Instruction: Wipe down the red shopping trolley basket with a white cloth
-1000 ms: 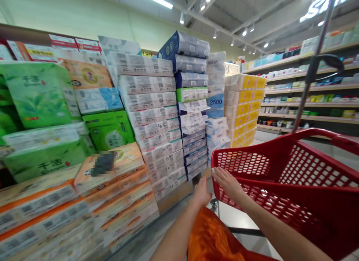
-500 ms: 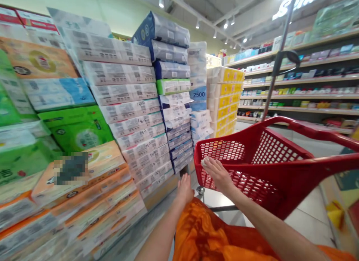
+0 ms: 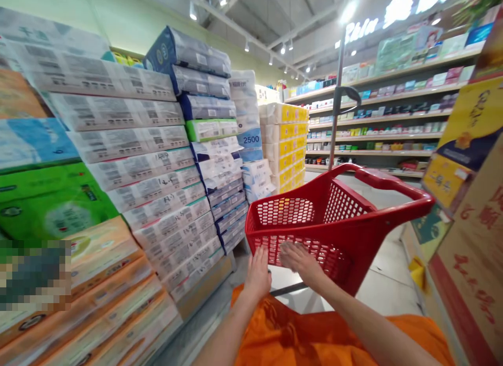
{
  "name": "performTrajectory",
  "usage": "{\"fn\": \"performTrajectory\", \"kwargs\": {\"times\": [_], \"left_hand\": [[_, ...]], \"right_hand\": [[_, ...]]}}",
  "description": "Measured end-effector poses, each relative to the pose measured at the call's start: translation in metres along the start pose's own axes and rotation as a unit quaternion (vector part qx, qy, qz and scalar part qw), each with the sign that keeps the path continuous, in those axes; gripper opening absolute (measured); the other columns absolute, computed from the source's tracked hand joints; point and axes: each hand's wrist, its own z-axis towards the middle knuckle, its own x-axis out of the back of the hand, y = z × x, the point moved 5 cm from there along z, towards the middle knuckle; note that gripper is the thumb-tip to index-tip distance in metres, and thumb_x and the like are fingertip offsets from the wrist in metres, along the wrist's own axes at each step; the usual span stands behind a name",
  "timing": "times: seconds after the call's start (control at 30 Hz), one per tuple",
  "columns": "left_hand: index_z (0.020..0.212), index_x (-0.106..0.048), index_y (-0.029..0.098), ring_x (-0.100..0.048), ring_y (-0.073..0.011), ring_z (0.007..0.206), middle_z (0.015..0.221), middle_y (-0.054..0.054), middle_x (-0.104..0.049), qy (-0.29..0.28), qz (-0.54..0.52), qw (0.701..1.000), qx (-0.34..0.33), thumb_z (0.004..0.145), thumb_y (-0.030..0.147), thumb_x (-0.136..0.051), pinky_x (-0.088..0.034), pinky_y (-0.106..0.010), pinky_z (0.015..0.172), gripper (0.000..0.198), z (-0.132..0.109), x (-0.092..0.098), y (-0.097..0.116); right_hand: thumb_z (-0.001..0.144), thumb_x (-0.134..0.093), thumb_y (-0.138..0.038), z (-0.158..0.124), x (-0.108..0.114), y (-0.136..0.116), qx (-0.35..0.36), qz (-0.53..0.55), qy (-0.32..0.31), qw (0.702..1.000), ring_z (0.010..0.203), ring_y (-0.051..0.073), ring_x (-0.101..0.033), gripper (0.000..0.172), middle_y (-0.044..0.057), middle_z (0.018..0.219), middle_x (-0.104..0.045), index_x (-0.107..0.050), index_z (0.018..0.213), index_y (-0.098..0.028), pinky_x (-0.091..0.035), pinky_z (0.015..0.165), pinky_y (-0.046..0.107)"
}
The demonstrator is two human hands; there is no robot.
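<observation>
A red plastic shopping cart (image 3: 353,227) with a perforated basket stands right in front of me, its handle away to the right. My left hand (image 3: 259,276) reaches forward near the cart's lower front corner, fingers stretched out and holding nothing. Beside it, my right hand (image 3: 302,262) is in front of the basket's near side wall, fingers extended and slightly blurred. Whether either hand touches the cart I cannot tell. Orange clothing (image 3: 314,332) covers my lap below both forearms.
Tall stacks of white-wrapped tissue packs (image 3: 157,167) line the left, with orange packs (image 3: 110,274) lower down. Behind are blue packs (image 3: 200,54) and yellow-and-white packs (image 3: 285,146). Stocked shelves (image 3: 377,119) run along the back. Cardboard cartons (image 3: 471,240) stand at right. The tiled floor (image 3: 383,271) shows between.
My view has turned right, and more cartons show at the right edge. My right hand has dropped from the basket's rim to below it; my left hand has come up closer to the cart.
</observation>
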Motion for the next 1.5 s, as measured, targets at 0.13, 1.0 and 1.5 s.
{"fn": "performTrajectory", "kwargs": {"times": [0.13,1.0,1.5], "left_hand": [[0.134,-0.025,0.009,-0.008,-0.0186,0.133,0.144,-0.008,-0.015,0.007,-0.027,0.999,-0.041,0.064,0.013,-0.045,-0.006,-0.037,0.108,0.073,0.001,-0.005,0.012],[0.109,-0.051,0.01,-0.043,-0.0216,0.113,0.119,-0.011,-0.053,-0.022,-0.432,0.887,0.161,0.056,0.009,-0.048,-0.029,-0.029,0.096,0.053,0.03,-0.013,0.006],[0.132,-0.032,0.013,-0.019,-0.0217,0.13,0.142,-0.008,-0.024,-0.01,-0.004,0.995,-0.101,0.066,0.017,-0.043,-0.013,-0.04,0.106,0.066,0.026,-0.014,0.084]], "right_hand": [[0.082,-0.038,-0.008,-0.037,-0.008,0.001,0.014,0.02,-0.007,1.0,0.111,0.019,-0.048,0.034,0.006,0.109,-0.062,-0.06,0.106,-0.02,-0.039,0.094,0.039],[0.085,-0.035,-0.008,-0.006,0.006,0.024,-0.005,-0.066,-0.006,0.998,0.124,0.021,-0.033,0.037,0.009,0.124,-0.051,-0.052,0.117,-0.015,-0.029,0.101,0.043],[0.084,-0.033,-0.006,-0.069,0.025,0.039,-0.022,-0.084,-0.046,0.995,0.127,0.019,-0.026,0.04,0.007,0.125,-0.05,-0.051,0.118,-0.015,-0.033,0.1,0.041]]}}
